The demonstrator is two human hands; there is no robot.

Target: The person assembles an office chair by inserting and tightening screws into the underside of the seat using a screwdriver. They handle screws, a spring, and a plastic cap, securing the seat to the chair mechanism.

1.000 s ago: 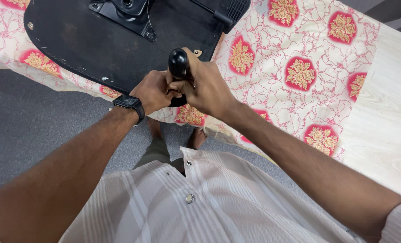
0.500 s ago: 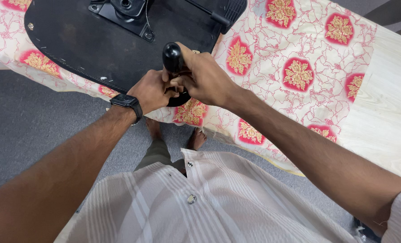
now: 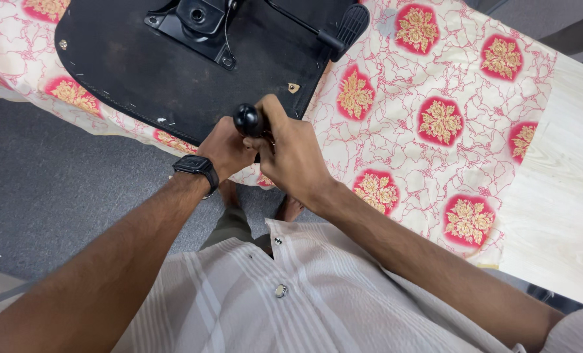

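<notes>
both my hands meet at frame centre on a black round knob (image 3: 248, 120): my right hand (image 3: 296, 155) has its fingers curled tight around the knob and whatever sits under it, and my left hand (image 3: 226, 148), with a black wristwatch (image 3: 196, 166) on the wrist, is clamped in from the left against the same part. the knob sits just below the edge of the upturned black chair seat base (image 3: 174, 65) in the upper left, which lies on a cream cloth with red floral medallions (image 3: 435, 117) over a pale wooden table (image 3: 559, 216) at right.
</notes>
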